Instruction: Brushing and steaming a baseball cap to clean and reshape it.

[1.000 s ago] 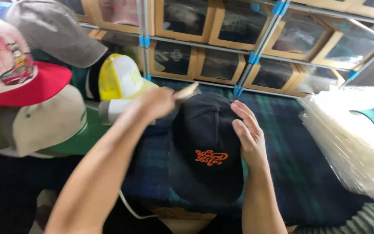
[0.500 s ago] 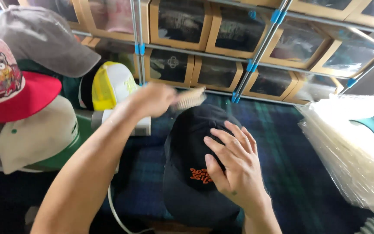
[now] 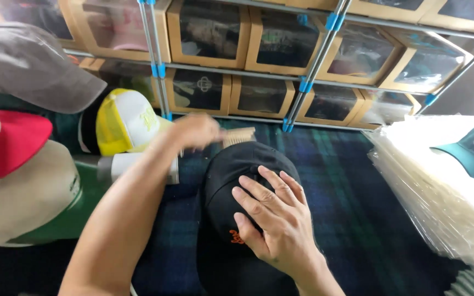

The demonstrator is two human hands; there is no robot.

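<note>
On the dark plaid cloth (image 3: 346, 181) in front of me lies a black cap (image 3: 231, 175), crown up, its brim running toward the bottom edge of the view. My right hand (image 3: 272, 219) lies flat on the front of the crown with fingers spread, pressing the cap down and covering most of an orange stitched design, of which only a sliver shows by my thumb. My left hand (image 3: 196, 131) is closed around a pale bristle brush (image 3: 238, 136) at the far edge of the crown; the hand is blurred, so I cannot tell exactly how the fingers wrap the handle, nor whether the bristles touch the fabric or sit just above it. I judge the step in hand to be brushing the cap's back panels. The next move, as I read it, calls for short strokes across the crown while my right hand holds firm, then shifting that hand so the covered front can be reached. The cap looks soft, matte and dark, with faint seams. Left of it are a yellow and white cap (image 3: 122, 123), a grey cap (image 3: 26, 66) and a white canister (image 3: 138, 167); clear bags (image 3: 440, 181) are stacked at right, and windowed cardboard boxes (image 3: 209, 33) fill the shelves behind.
</note>
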